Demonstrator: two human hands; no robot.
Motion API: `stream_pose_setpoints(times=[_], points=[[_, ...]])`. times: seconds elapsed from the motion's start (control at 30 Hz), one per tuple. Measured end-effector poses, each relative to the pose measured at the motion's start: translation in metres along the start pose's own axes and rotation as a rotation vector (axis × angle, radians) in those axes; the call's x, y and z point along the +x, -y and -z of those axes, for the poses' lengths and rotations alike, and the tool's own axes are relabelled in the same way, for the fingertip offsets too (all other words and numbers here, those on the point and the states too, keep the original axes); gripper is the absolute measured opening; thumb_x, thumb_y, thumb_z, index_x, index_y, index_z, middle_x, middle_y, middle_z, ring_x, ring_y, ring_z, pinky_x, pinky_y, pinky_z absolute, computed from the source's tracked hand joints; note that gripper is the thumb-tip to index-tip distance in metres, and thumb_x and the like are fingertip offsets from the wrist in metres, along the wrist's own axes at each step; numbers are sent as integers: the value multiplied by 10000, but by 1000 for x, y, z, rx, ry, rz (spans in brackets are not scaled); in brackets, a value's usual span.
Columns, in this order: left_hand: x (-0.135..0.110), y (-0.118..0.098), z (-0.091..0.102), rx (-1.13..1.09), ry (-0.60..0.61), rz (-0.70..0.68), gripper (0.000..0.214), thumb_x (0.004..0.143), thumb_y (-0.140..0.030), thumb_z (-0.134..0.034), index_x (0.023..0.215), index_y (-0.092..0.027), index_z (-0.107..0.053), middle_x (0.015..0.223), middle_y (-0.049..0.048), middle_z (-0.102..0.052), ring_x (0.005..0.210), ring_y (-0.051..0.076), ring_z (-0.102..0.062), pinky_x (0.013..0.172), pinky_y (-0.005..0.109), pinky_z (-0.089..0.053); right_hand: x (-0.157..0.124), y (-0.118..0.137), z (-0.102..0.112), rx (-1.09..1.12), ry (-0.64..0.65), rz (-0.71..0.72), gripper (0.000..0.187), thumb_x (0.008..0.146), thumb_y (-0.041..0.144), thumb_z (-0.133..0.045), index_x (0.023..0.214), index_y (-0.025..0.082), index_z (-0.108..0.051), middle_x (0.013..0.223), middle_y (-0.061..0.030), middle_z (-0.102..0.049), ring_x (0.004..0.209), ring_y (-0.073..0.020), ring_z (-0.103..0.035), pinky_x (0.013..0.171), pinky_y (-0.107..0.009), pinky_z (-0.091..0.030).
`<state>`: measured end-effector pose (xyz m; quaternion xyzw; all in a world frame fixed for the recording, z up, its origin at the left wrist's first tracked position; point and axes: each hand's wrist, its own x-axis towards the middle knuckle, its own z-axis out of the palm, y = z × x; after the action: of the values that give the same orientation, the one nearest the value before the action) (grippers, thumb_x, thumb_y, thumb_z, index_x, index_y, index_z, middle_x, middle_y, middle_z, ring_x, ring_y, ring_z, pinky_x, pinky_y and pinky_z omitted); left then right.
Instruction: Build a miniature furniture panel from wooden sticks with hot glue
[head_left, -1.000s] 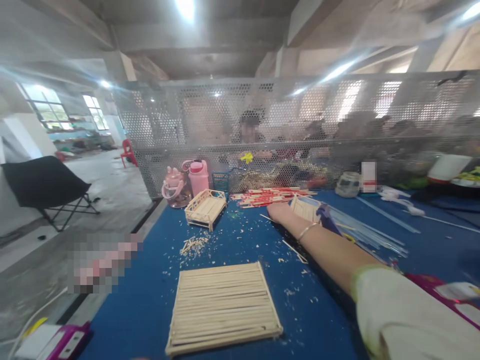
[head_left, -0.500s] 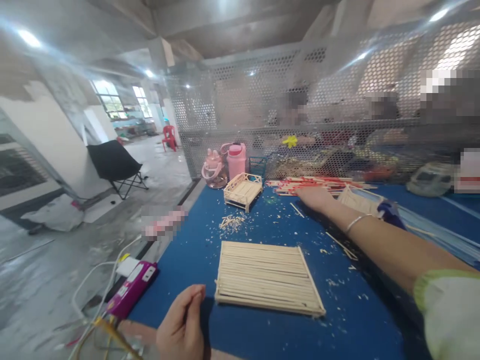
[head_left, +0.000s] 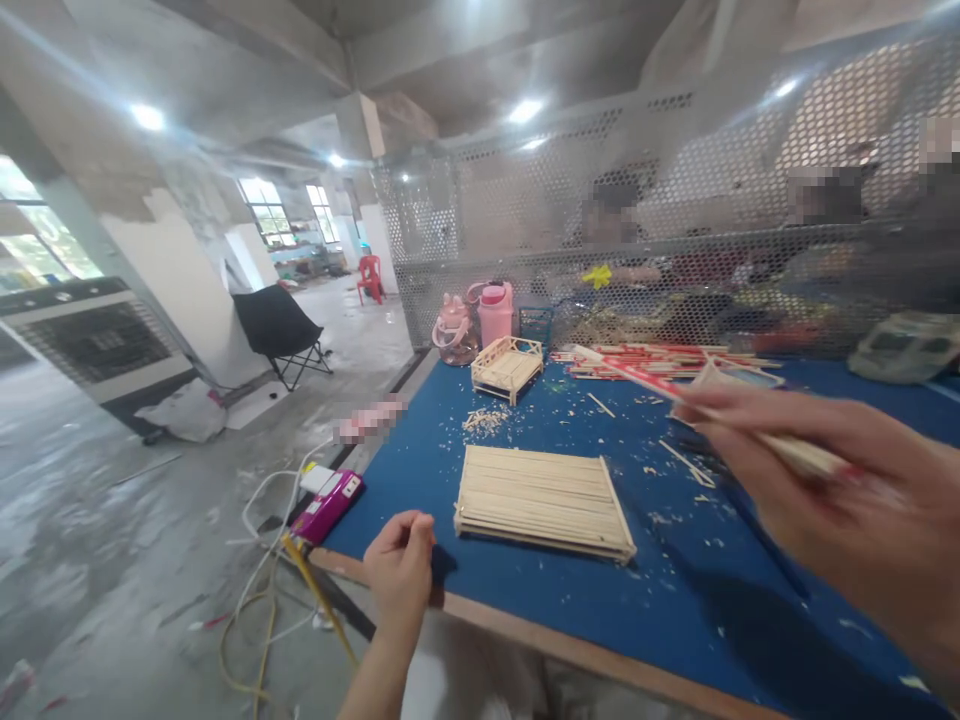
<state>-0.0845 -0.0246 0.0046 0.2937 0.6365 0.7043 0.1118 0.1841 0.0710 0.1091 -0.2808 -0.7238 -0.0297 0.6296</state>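
My right hand (head_left: 832,490) is raised over the right side of the blue table, its fingers closed round thin wooden sticks with red parts (head_left: 634,374). How many sticks it holds I cannot tell. My left hand (head_left: 401,560) is closed at the table's front edge, thumb against the bent fingers. What it may hold is hidden. Between the hands lies a flat rectangular panel of pale sticks (head_left: 541,500), set side by side within a stick frame. Farther back, a small bed-like stick model with railings (head_left: 508,368) stands on the table.
A pile of red-and-pale sticks (head_left: 675,360) lies along the perforated metal screen (head_left: 495,220). Stick scraps (head_left: 484,420) litter the blue table (head_left: 420,450). Pink bottles (head_left: 495,315) stand at the back left. A purple power strip (head_left: 326,508) with cables sits at the left edge.
My right hand has come back from the stick pile toward me, bringing sticks with it. The left hand remains closed near the panel. The view has shifted, showing more floor at left.
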Motion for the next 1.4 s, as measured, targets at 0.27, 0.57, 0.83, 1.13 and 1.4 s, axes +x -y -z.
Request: stream_pose_setpoints(times=[0.27,0.57,0.83,1.13,1.4], points=[[-82,-25,-36,-358,355,85,484,613,-333,-809,1060,-235,-651,877,34,-691,577,71,-550,507,175,-459,-110,57,36,802,-98,-1008,159,645,450,-792,677,321,-704,865,-89,-768,737,-276,-736,629,-400,-622],[-97,-31,-58,-399,570,509,439,590,-370,-816,951,-150,-698,689,24,-705,531,107,-603,553,250,-513,-175,54,45,817,-9,-1433,388,640,538,-782,863,223,-746,814,-106,-769,687,-232,-719,556,-308,-571],[-116,-32,-31,-545,786,473,416,744,-534,-702,1011,-215,-705,889,81,-771,898,229,-696,864,375,-516,-220,63,38,219,358,-1086,532,833,642,-482,564,192,-577,461,20,-451,447,-128,-425,443,-239,-362],[-141,-7,-45,-37,1261,210,565,914,-620,-308,871,-166,-641,845,87,-688,579,128,-538,572,264,-458,-182,57,28,410,691,-912,469,858,566,-484,664,193,-691,586,-43,-622,559,-174,-581,537,-265,-488],[-112,-22,-32,466,1626,-300,269,921,-371,-416,792,-206,-585,675,15,-629,573,145,-536,523,248,-331,-147,45,77,274,494,-710,387,879,562,-489,770,234,-664,536,6,-542,441,-125,-475,412,-251,-381]])
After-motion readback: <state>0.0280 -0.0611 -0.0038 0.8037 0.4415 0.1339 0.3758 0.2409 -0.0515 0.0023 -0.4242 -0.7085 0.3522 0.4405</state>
